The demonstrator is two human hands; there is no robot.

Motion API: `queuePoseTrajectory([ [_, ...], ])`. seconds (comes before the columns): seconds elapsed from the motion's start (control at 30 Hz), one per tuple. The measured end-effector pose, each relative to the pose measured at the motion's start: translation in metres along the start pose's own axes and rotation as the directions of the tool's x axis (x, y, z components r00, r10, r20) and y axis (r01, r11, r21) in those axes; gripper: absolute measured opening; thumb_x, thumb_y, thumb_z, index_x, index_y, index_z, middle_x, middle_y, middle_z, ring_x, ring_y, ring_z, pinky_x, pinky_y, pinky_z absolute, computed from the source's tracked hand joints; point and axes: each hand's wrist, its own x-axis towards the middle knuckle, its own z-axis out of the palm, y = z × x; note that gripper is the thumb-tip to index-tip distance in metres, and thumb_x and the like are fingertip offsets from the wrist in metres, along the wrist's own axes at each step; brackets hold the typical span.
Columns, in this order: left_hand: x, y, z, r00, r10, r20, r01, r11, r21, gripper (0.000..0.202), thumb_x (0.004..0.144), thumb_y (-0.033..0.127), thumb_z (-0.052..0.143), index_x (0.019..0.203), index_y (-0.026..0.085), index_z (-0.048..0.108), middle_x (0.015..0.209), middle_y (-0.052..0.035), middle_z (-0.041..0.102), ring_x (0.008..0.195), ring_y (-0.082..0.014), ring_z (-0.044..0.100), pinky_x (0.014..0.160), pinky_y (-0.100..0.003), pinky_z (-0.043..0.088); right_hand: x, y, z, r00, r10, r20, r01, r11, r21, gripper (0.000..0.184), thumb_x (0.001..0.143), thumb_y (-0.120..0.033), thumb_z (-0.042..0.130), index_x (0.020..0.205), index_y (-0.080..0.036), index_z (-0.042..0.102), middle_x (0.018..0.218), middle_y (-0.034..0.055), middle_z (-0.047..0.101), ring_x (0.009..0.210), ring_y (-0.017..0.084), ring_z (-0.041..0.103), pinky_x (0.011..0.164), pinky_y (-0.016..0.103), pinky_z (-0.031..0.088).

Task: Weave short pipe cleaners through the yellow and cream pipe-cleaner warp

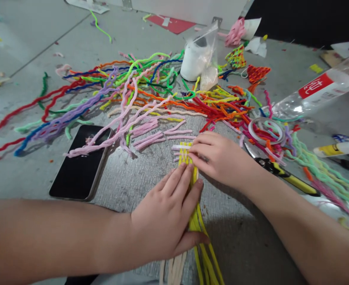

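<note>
A small weave (185,152) of yellow lengthwise strands and short pale pink cross strips lies on the grey table. My left hand (165,217) rests flat over its lower part, fingers stretched out and thumb apart. From beneath that hand, long yellow strands (208,261) run toward me, with cream strands (177,269) beside them. At the weave's upper right edge, my right hand (219,156) has its thumb and fingers pinched together around the end of a pale pink strip. Its fingertips partly hide the strip. Cut pink pieces (147,140) lie just left of the weave.
A phone (76,166) lies at left, pink fuzzy strands across it. Behind spreads a pile of coloured fuzzy strands (141,85) with a white spool (194,61) in clear plastic. At right are a tape roll (266,130), a yellow-black cutter (293,180) and a plastic bottle (319,87).
</note>
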Motion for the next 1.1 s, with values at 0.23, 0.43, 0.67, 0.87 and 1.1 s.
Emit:
queuePoseTrajectory([
  [0.23, 0.000, 0.000, 0.000, 0.999, -0.022, 0.046, 0.025, 0.998, -0.057, 0.100, 0.097, 0.080, 0.049, 0.160, 0.003, 0.045, 0.167, -0.0356, 0.036, 0.157, -0.0532, 0.033, 0.119, -0.064, 0.044, 0.004, 0.000, 0.003, 1.000, -0.018, -0.015, 0.018, 1.000, 0.010, 0.025, 0.103, -0.020, 0.058, 0.082, -0.020, 0.071, 0.089, 0.0088, 0.069, 0.089, 0.025, 0.062, 0.082, 0.039, 0.052],
  [0.43, 0.002, 0.001, 0.001, 0.998, -0.020, 0.059, 0.023, 0.998, -0.053, 0.102, 0.096, 0.081, 0.049, 0.159, 0.001, 0.045, 0.166, -0.0363, 0.036, 0.157, -0.0538, 0.033, 0.120, -0.063, 0.042, 0.006, -0.002, 0.003, 1.000, -0.021, -0.005, 0.020, 0.999, -0.037, 0.028, 0.104, -0.019, 0.054, 0.082, -0.019, 0.071, 0.089, 0.0104, 0.070, 0.089, 0.026, 0.062, 0.081, 0.041, 0.052],
  [0.67, 0.002, 0.001, 0.000, 0.999, -0.005, 0.052, 0.008, 0.999, -0.044, 0.099, 0.098, 0.079, 0.047, 0.158, 0.000, 0.046, 0.164, -0.0384, 0.038, 0.155, -0.0544, 0.036, 0.119, -0.063, 0.042, 0.009, -0.003, 0.002, 0.999, -0.037, -0.004, 0.037, 0.999, -0.014, 0.025, 0.103, -0.019, 0.057, 0.083, -0.018, 0.070, 0.089, 0.0096, 0.069, 0.089, 0.025, 0.063, 0.082, 0.040, 0.053],
  [0.87, 0.004, 0.001, -0.002, 0.996, -0.006, 0.086, 0.013, 0.997, -0.073, 0.097, 0.098, 0.078, 0.048, 0.158, 0.001, 0.046, 0.164, -0.0369, 0.040, 0.155, -0.0536, 0.036, 0.120, -0.063, 0.042, 0.013, -0.004, 0.003, 0.999, -0.030, 0.022, 0.031, 0.999, -0.020, 0.025, 0.104, -0.019, 0.057, 0.083, -0.018, 0.071, 0.091, 0.0097, 0.069, 0.091, 0.025, 0.063, 0.085, 0.040, 0.052],
  [1.1, 0.006, 0.001, -0.006, 0.992, 0.001, 0.125, 0.007, 0.998, -0.067, 0.098, 0.098, 0.078, 0.049, 0.157, 0.000, 0.046, 0.163, -0.0387, 0.039, 0.155, -0.0533, 0.037, 0.123, -0.063, 0.039, 0.015, -0.005, 0.005, 0.998, -0.049, 0.026, 0.051, 0.997, -0.054, 0.028, 0.104, -0.017, 0.055, 0.081, -0.017, 0.071, 0.088, 0.0108, 0.070, 0.090, 0.026, 0.063, 0.085, 0.040, 0.052],
])
